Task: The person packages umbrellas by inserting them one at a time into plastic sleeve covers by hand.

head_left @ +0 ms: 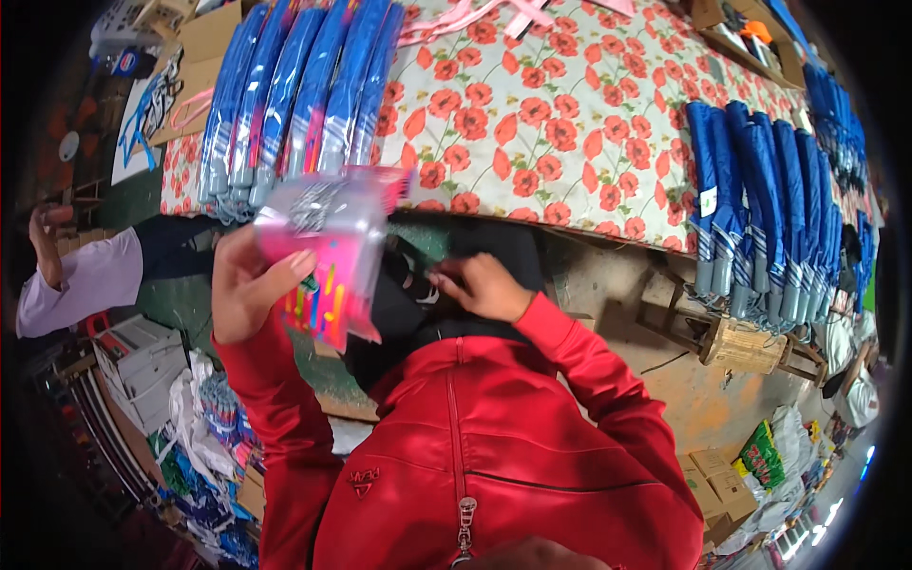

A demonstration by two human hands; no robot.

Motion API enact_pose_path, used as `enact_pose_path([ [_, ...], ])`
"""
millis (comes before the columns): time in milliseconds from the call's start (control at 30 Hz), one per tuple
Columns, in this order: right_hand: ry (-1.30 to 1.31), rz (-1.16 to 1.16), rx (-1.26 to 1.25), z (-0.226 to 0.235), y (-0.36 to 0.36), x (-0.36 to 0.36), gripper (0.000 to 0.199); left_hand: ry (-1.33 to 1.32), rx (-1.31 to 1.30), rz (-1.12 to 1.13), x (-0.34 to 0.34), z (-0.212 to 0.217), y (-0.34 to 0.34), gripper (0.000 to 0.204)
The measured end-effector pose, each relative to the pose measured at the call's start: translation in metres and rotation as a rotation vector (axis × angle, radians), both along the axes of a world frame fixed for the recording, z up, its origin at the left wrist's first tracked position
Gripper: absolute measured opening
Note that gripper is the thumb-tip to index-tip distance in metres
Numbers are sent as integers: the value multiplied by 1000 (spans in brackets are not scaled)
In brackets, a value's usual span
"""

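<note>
My left hand (249, 283) is closed around a shiny pink plastic packet (328, 252) with a clear, printed upper part and colourful stripes. The packet is raised at the near left of the table and is slightly blurred. Over my lap, my right hand (486, 288) has its fingers curled beside a small dark object (415, 275) with a pale band; its kind is too unclear to name. Just beyond the packet lies a row of blue folded umbrellas (285, 104) in clear sleeves, grey handles toward me, with pink showing between some.
The table (570, 114) wears a poppy-print cloth. At its right edge, more blue umbrellas (760, 209) hang over a wooden stool (746, 347). Pink straps (475, 17) lie at the far edge. Another person's sleeve (90, 280) shows at left. Bags and cartons (712, 484) crowd the floor.
</note>
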State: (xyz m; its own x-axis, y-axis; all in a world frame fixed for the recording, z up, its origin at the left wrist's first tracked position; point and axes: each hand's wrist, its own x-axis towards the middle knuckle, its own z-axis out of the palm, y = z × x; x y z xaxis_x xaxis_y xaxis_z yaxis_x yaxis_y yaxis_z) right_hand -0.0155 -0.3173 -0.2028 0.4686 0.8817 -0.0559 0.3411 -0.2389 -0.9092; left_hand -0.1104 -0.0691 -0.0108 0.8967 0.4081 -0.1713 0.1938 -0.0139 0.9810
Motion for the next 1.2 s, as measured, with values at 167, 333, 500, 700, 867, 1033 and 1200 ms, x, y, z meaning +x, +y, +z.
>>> enact_pose_path([
  [167, -244, -94, -10, -39, -17, -45, 24, -70, -53, -467, 128, 23, -23, 18],
  [333, 51, -168, -45, -30, -13, -39, 25, -365, -322, -430, 225, 52, -73, 26],
  [500, 163, -211, 50, -31, -23, -32, 20, -416, -470, -397, 270, 15, -129, 28],
  [700, 322, -212, 169, -27, -25, -23, 18, 124, 405, -236, 324, -168, -160, 33],
  [867, 404, -275, 260, -26, -26, -24, 18, -214, 1152, 152, 311, -223, -157, 37],
  [1033, 474, -278, 265, -31, -29, -18, 18, -90, 863, -63, 317, -216, -152, 32],
  [1200, 492, -258, 274, -27, -31, -15, 18, -106, 1066, 95, 322, -211, -164, 36],
])
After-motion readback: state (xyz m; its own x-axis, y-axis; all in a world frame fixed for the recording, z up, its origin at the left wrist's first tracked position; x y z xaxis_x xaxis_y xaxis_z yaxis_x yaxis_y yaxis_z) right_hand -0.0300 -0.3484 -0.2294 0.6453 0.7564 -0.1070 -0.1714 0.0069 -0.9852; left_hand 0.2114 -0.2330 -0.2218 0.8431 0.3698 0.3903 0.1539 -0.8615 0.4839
